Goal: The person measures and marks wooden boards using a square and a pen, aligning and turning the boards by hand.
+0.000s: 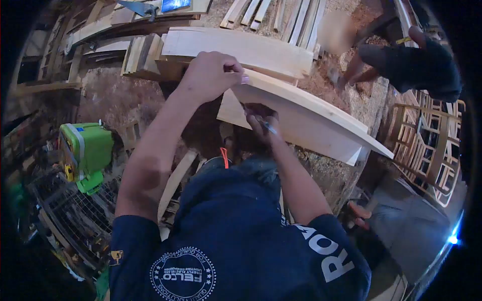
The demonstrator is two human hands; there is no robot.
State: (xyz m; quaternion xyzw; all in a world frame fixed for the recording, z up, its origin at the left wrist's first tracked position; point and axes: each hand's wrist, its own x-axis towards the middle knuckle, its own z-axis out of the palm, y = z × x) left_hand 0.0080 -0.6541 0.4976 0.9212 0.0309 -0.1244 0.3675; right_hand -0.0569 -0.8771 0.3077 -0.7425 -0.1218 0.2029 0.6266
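My left hand [213, 75] is closed on the near left end of a pale wooden board [311, 103], its fingertips at the board's top edge. Lower down, my right hand [263, 125] is closed around a thin pen-like marker [271, 128], whose narrow tip points up and left near the board's shaded face. Shadow hides the exact contact there. Beneath the held board, a second pale plank [321, 143] shows its flat face. Behind my left hand lies another wide plank [236, 47].
Stacked boards [143, 55] and a handsaw [138, 7] are at the upper left. Several narrow strips [304, 22] lie at the top. A green case [88, 148] stands left. Another person [416, 62] is at upper right, near slatted wooden frames [427, 145].
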